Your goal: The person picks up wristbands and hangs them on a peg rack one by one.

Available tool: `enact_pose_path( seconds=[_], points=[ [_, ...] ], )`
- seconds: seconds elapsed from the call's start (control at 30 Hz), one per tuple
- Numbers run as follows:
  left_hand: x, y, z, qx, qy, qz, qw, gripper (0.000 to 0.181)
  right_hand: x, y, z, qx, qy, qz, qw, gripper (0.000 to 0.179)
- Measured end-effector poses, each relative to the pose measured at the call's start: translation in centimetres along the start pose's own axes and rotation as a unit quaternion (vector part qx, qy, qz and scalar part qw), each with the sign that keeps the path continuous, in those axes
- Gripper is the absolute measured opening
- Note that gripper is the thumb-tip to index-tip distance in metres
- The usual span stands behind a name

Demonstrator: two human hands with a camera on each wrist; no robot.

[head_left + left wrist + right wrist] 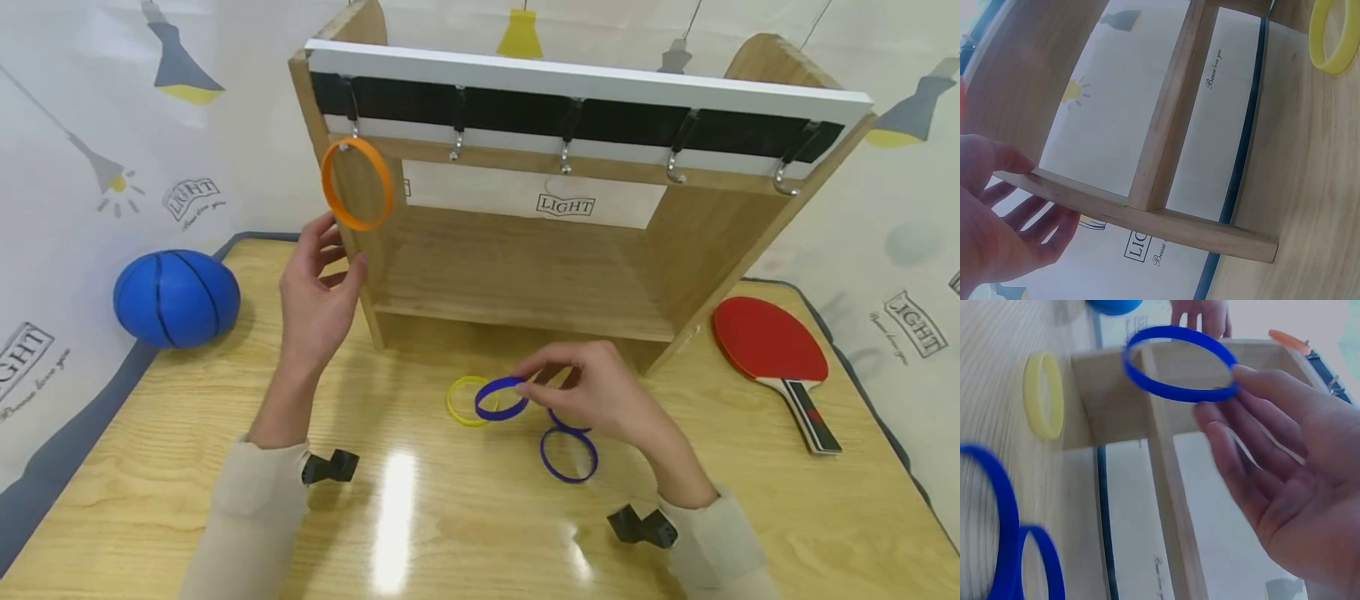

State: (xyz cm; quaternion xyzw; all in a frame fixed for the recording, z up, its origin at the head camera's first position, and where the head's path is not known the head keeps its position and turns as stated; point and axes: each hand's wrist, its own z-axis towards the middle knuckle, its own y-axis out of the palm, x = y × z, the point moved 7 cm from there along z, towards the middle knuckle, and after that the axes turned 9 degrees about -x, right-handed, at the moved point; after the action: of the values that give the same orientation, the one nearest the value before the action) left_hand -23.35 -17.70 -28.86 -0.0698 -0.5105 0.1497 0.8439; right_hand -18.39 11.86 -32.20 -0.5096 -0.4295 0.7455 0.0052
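- The right grip [596,392] pinches a blue ring [1179,394] by its edge; light pressure should avoid bending it.
- The left grip [318,292] holds the wooden rack [517,267] sideways-on, ideally firmly.

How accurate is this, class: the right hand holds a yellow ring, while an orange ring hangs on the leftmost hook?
Wrong colour: the right hand holds a blue ring, as the head view shows; the orange ring hangs on the leftmost hook.

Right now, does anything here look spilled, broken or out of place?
Nothing stands out: the orange ring hangs from the leftmost hook, the yellow ring lies on the table, and the right hand holds a blue ring. No spills or damage show.
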Motion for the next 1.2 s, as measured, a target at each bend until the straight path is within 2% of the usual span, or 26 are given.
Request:
enact_pose_path(
  seconds=[0.07,0.13,0.2,0.33,0.6,0.73,0.8,0.93,1.03,1.07,1.2],
  points=[
    [-0.1,0.0,0.0,0.0,0.0,0.001,1.0,0.048,-0.5,-0.2,0.0,0.023,-0.003,0.056,0.9981,0.014],
    [-0.2,0.0,0.0,0.0,-0.001,0.002,1.0,0.048,-1.3,-0.5,0.1,0.052,-0.011,0.127,0.9904,0.016],
    [-0.3,0.0,0.0,0.002,-0.001,0.004,1.0,0.047,-2.3,-1.1,0.7,0.084,-0.022,0.198,0.9763,0.017],
    [-0.4,0.0,-0.1,0.002,-0.004,0.008,1.0,0.046,-4.7,-2.5,2.6,0.141,-0.048,0.311,0.9387,0.024],
    [-0.5,0.0,-0.1,0.002,-0.002,0.008,1.0,0.046,-8.2,-4.9,6.3,0.201,-0.096,0.423,0.8783,0.028],
    [-0.3,0.0,0.0,0.003,0.0,0.008,1.0,0.047,-8.8,-5.7,7.3,0.222,-0.113,0.455,0.8548,0.028],
    [-0.2,0.0,0.1,0.002,-0.001,0.007,1.0,0.048,-8.8,-5.8,7.5,0.23,-0.114,0.463,0.8482,0.025],
    [-0.2,0.0,0.1,0.001,-0.006,0.007,1.0,0.049,-8.6,-5.8,7.8,0.239,-0.114,0.47,0.8422,0.022],
    [-0.3,0.0,0.1,0.002,-0.009,0.008,0.9999,0.049,-8.4,-5.7,8.0,0.243,-0.111,0.473,0.8394,0.02],
    [0.1,0.0,0.0,0.002,-0.01,0.009,0.9999,0.048,-8.3,-5.7,8.0,0.244,-0.11,0.475,0.8382,0.02],
    [0.2,-0.1,0.0,0.002,-0.004,0.011,0.9999,0.048,-8.0,-5.5,8.1,0.245,-0.107,0.475,0.8386,0.02]
  ],
)
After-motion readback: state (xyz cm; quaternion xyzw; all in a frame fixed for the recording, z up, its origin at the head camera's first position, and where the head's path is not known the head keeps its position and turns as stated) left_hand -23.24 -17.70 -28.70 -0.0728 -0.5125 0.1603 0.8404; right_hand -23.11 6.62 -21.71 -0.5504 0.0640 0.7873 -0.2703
